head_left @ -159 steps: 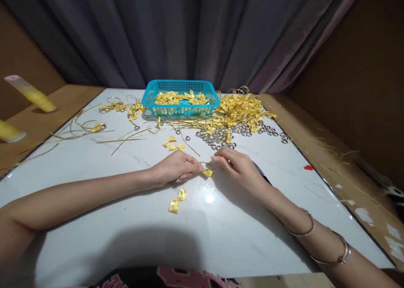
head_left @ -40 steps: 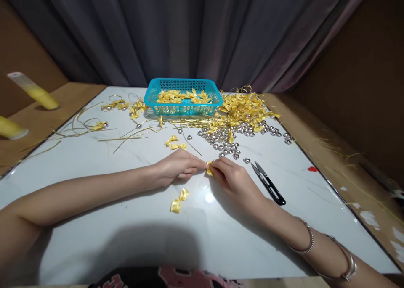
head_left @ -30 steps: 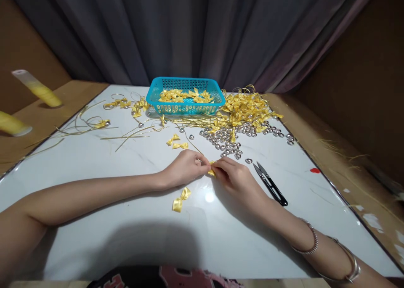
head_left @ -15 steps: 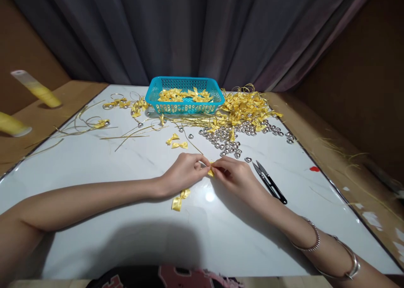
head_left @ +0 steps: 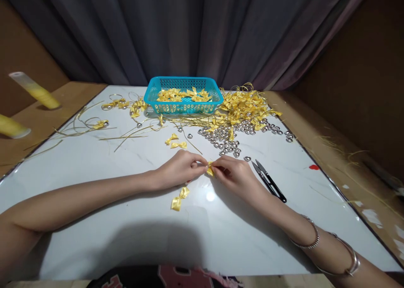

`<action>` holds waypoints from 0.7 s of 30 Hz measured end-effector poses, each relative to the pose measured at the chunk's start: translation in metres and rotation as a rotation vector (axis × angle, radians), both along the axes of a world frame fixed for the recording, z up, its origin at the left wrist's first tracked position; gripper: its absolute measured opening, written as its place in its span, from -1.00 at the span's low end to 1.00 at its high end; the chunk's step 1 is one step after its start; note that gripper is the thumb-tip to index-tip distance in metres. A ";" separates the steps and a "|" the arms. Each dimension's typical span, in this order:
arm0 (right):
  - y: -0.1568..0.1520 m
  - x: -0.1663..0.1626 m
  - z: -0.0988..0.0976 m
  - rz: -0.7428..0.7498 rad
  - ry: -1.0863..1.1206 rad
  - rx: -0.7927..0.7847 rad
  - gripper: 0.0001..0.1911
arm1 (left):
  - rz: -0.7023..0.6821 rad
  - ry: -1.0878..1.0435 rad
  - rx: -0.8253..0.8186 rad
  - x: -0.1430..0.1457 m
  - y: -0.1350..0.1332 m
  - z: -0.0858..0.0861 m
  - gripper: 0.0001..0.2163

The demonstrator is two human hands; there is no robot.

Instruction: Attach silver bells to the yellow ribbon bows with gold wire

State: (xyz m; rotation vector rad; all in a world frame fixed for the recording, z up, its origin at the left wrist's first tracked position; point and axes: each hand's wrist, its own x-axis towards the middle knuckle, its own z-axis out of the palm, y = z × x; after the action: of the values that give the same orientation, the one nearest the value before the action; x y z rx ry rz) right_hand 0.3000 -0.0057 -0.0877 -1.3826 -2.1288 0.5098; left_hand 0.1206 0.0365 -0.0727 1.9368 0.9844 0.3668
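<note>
The left hand (head_left: 179,168) and right hand (head_left: 235,173) pinch a small yellow bow (head_left: 210,172) between their fingertips, apparently steadying it from both sides. Room to move lies toward the near edge of the table (head_left: 246,246); scissors (head_left: 272,186) lie beside the right forearm, with silver beads (head_left: 223,134) and a basket (head_left: 183,104) beyond.

Left grip (head_left: 180,169) and right grip (head_left: 237,173) pinch close together, perhaps touching.

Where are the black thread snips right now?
In the head view, the black thread snips lie right of centre on the white tabletop, just right of the right hand, blade tips near a silver heart-shaped piece.
</note>
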 end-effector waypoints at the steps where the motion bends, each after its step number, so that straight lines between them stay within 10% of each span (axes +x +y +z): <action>1: 0.000 0.000 0.000 0.002 0.002 0.004 -0.78 | 0.001 0.015 0.064 0.001 0.000 -0.001 -0.78; 11: 0.001 0.001 -0.002 0.035 0.034 0.063 -0.80 | -0.107 0.088 0.536 0.004 0.000 -0.020 -0.75; 21: -0.009 -0.005 -0.002 -0.019 -0.105 0.079 -0.79 | -0.144 0.117 0.551 0.003 0.001 -0.017 -0.75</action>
State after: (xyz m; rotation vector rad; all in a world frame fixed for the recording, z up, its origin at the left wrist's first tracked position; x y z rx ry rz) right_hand 0.2950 -0.0147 -0.0894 -1.4121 -2.1922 0.3486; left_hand 0.1233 0.0372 -0.0896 2.5350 0.8685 0.4823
